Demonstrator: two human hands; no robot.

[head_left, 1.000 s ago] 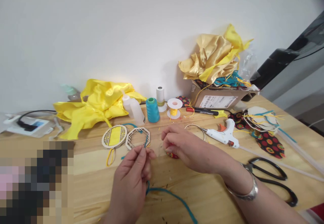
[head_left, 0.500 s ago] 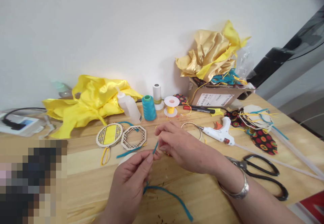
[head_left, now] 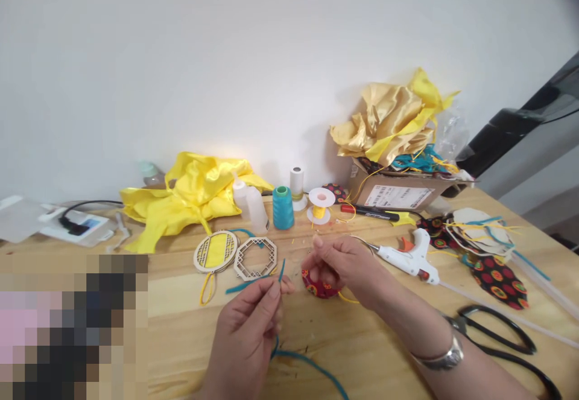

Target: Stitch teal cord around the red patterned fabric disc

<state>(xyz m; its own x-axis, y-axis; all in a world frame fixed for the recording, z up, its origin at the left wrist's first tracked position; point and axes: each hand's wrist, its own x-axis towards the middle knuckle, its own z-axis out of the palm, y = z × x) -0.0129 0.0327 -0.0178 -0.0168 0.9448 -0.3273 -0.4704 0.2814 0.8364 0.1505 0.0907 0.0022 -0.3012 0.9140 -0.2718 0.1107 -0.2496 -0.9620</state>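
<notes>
My left hand (head_left: pixel 251 321) pinches a teal cord (head_left: pixel 309 361) between thumb and forefinger. The cord's short tip stands up above the fingers, and its long tail trails below onto the table. To the right, my right hand (head_left: pixel 337 267) is apart from the cord, fingers loosely bent with nothing visible in them. Partly behind its fingers lies a round red patterned fabric piece (head_left: pixel 322 288) with yellow string. Just beyond my left hand are an octagonal wooden lattice frame (head_left: pixel 242 267) and a round wooden frame (head_left: pixel 198 254) with yellow backing and a yellow loop.
At the back stand a squeeze bottle (head_left: pixel 257 210), a teal thread cone (head_left: pixel 283 210) and a yellow thread spool (head_left: pixel 321 206). Yellow satin (head_left: pixel 185 195) is heaped left. On the right are a glue gun (head_left: pixel 407 256), black-handled scissors (head_left: pixel 497 327) and a cardboard box (head_left: pixel 402 192) of fabric.
My right hand has drawn away from the cord tip to the right, uncovering the red fabric piece. My left hand keeps its pinch. The whole view has shifted slightly.
</notes>
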